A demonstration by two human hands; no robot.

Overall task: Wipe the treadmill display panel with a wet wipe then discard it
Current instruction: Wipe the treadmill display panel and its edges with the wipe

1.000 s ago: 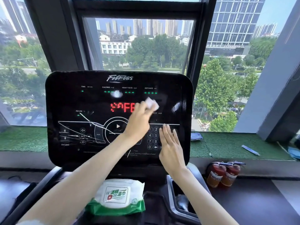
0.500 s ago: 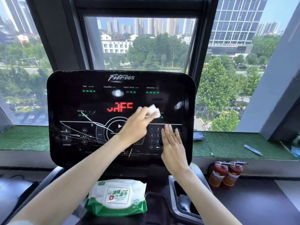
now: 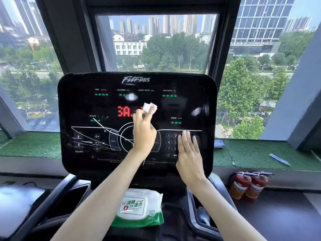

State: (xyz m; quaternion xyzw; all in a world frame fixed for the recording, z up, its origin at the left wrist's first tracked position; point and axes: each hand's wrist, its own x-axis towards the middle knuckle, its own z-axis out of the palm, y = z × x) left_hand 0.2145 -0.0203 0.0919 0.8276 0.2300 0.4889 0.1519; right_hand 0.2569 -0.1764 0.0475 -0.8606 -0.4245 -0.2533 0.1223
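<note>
One soft pack of wipes [image 3: 139, 208], white above and green below, lies on the console tray at 6 o'clock under the display panel [image 3: 83, 105]. Its label reads "75%" with Chinese characters beside a red shield bearing a white cross. At 5 o'clock a side pocket [image 3: 192, 214] of the console holds something pale, too blurred to name. The left grip [image 3: 144, 136] pinches a small crumpled white wet wipe [image 3: 150, 106] between thumb and fingertips and holds it against the glossy black panel just above centre, covering part of the red readout, of which "3A" shows. The right grip [image 3: 188, 152] lies flat, fingers straight and together, on the number keypad at 4 o'clock on the panel; digits 1, 2, 4, 5, 7, 8 and 0 show beside it. Panel writing reads "Fitness" at 12 o'clock, then TIME, CALORIES, HEART RATE and DISTANCE, with INCLINE and SPEED lower down. Two red fire extinguishers [image 3: 248, 186] with pale labels stand at 4 o'clock below the windowsill.
</note>
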